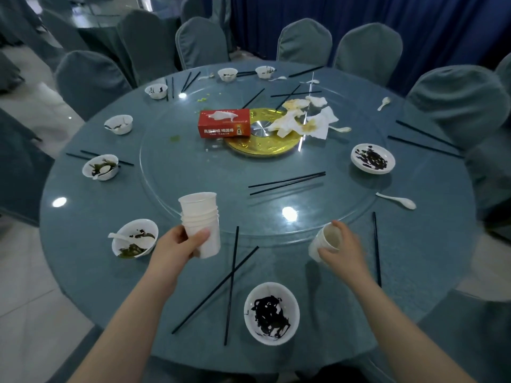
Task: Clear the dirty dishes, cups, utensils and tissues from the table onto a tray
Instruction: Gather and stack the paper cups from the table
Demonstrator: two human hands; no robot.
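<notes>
My left hand [177, 247] grips a stack of several white plastic cups [200, 219], held upright above the table's near edge. My right hand [341, 250] holds a single white cup [326, 240], tilted with its mouth toward me. Dirty white bowls sit around the round table [83, 258]: one close in front [272, 313], one near left [135, 239], one on the right [373, 158], others further round. Black chopsticks [231, 283] lie crossed between my arms. Stained tissues [304, 120] lie piled at the centre. No tray is in view.
A red tissue box [224, 123] stands on the glass turntable [193, 172] beside a gold centre disc [262, 146]. White spoons [398, 200] and more chopsticks [287, 182] lie scattered. Covered chairs [459, 103] ring the table.
</notes>
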